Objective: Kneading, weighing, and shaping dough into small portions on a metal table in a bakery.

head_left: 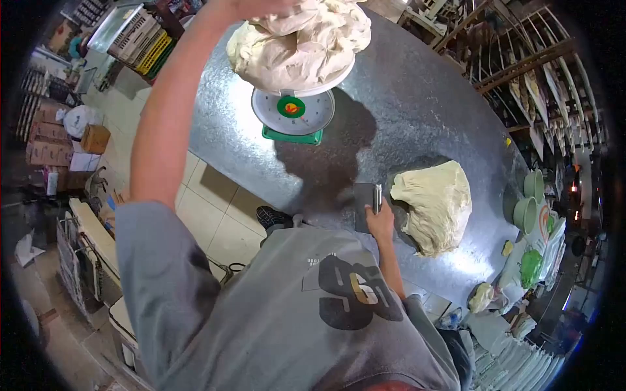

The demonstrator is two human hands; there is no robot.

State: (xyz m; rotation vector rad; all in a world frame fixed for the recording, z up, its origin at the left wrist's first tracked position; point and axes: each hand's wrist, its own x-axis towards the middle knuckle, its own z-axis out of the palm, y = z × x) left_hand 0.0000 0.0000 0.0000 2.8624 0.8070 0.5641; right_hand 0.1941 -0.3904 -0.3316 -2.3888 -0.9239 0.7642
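In the head view, the writing comes first: the grey shirt (287,280) below and between the hands bears large dark lettering with a yellowish figure in it, plus a small pale print above; the scale (293,124), below the left hand (270,8), has a round dial with marks about its rim and a round green label (291,107) with a red and yellow centre; brown cartons (52,143), well to the left of the left hand, carry printing too small to read. The two hands are well apart; the left one is at the upper edge, at the top of a large pale dough heap (300,55), and is partly cut off, so I cannot tell how far its fingers are open or whether they grip; the heap sits in the scale's white pan (332,81) and bulges over its rim. The right hand (380,221) is closed around the shiny handle of a scraper (377,197), whose flat grey blade is just left of the fingers; a second dough lump (435,208) lies on the metal bench (417,117) just right of that hand; farther right are two green bowls (525,215) and a green bag (531,268).
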